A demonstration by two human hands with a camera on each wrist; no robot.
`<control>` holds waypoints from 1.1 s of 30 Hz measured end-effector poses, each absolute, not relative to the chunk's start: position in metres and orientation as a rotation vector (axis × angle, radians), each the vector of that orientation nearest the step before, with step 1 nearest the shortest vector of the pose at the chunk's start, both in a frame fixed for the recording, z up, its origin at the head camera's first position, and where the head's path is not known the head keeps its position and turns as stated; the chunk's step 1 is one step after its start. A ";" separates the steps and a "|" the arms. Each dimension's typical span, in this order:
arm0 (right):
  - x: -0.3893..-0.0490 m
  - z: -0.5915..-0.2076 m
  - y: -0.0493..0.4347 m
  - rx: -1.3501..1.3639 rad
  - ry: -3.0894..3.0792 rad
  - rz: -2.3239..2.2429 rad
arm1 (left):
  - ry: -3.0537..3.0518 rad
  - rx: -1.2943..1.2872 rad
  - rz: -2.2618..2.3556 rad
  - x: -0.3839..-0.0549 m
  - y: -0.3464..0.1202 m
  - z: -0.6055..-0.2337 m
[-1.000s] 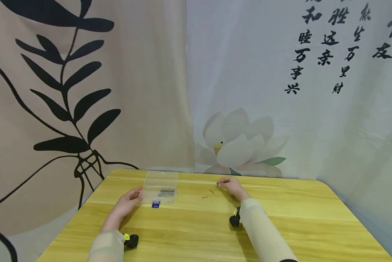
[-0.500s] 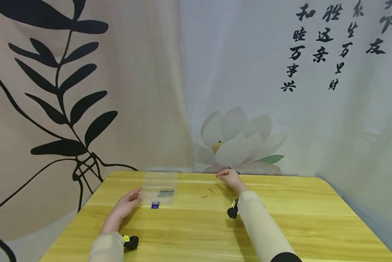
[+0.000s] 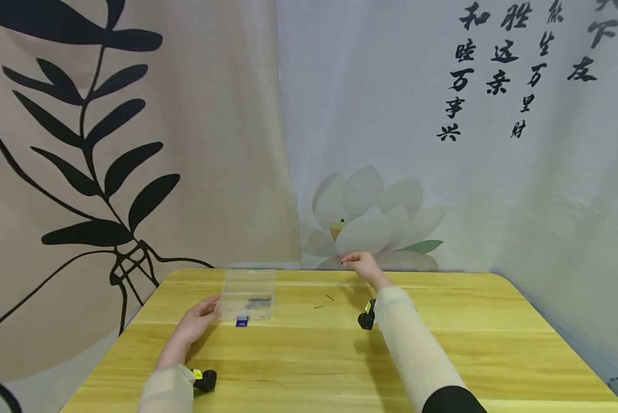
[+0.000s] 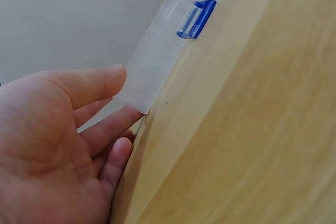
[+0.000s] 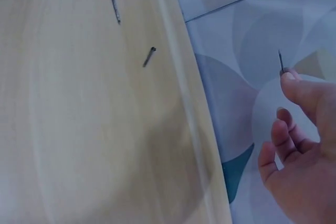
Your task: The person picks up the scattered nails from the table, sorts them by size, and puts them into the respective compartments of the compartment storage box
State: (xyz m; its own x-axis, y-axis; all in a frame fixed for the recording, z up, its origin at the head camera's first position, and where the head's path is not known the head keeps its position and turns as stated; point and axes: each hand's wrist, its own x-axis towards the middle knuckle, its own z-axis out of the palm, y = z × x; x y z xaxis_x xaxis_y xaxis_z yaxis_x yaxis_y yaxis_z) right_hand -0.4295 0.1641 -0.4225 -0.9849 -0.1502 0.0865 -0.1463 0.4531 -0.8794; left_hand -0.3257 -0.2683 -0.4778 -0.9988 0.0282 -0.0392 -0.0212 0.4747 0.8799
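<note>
A clear plastic box (image 3: 247, 285) stands at the back left of the table with its lid raised. A blue latch (image 4: 198, 19) sits on its front, and dark, thin pieces lie in it. My left hand (image 3: 197, 318) holds the box at its left front corner, thumb at the front and fingers behind. My right hand (image 3: 362, 265) is raised over the table's back edge. Between thumb and forefinger it pinches a thin dark nail (image 5: 281, 61), whose point sticks up past the thumb; the other end is hidden. Two more nails, one long (image 5: 115, 9) and one shorter (image 5: 149, 57), lie on the table.
The wooden table (image 3: 309, 367) ends at a cloth backdrop (image 3: 226, 143) printed with a plant, a lotus and writing. A black wrist camera (image 3: 205, 380) sits at the left wrist, another camera (image 3: 366, 315) at the right.
My right hand has risen and moved away from me, off the tabletop, with the nail in its fingertips. My left hand and the box have stayed together in place. The head view has shifted slightly.
</note>
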 end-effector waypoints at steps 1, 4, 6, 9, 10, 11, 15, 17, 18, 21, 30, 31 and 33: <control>-0.430 -0.421 0.164 -0.275 2.682 -1.608 | 2.655 0.007 1.587 -0.326 -0.269 -0.478; -0.433 -0.418 0.162 -0.283 2.686 -1.593 | 2.652 0.011 1.587 -0.325 -0.270 -0.478; -0.434 -0.417 0.161 -0.301 2.692 -1.579 | 2.651 0.007 1.594 -0.325 -0.271 -0.478; -0.434 -0.418 0.160 -0.326 2.700 -1.555 | 2.660 0.003 1.589 -0.325 -0.271 -0.478; -0.433 -0.419 0.160 -0.335 2.701 -1.543 | 2.666 0.003 1.587 -0.325 -0.270 -0.477; -0.433 -0.421 0.159 -0.339 2.702 -1.531 | 2.671 0.003 1.585 -0.325 -0.270 -0.477; -0.428 -0.429 0.157 -0.396 2.691 -1.498 | 2.682 0.013 1.577 -0.325 -0.269 -0.475; -0.425 -0.433 0.156 -0.442 2.690 -1.485 | 2.681 0.018 1.581 -0.325 -0.268 -0.474; -0.423 -0.435 0.155 -0.467 2.691 -1.480 | 2.679 0.021 1.583 -0.326 -0.268 -0.473; -0.418 -0.439 0.151 -0.518 2.699 -1.456 | 2.678 0.026 1.582 -0.326 -0.267 -0.474; -0.410 -0.448 0.126 -0.652 2.652 -1.458 | 2.679 0.019 1.579 -0.328 -0.269 -0.480; -0.410 -0.449 0.122 -0.651 2.652 -1.453 | 2.678 0.019 1.580 -0.328 -0.269 -0.481; -0.411 -0.451 0.116 -0.660 2.660 -1.433 | 2.677 0.016 1.586 -0.328 -0.270 -0.482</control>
State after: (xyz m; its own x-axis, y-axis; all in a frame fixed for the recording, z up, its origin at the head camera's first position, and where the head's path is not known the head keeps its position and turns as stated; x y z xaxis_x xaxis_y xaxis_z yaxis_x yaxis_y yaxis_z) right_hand -0.4111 0.1156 -0.4506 -0.9078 -0.3896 0.1550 -0.3438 0.4799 -0.8072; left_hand -0.3281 -0.2696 -0.4816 -0.9995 0.0239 -0.0207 -0.0067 0.4802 0.8772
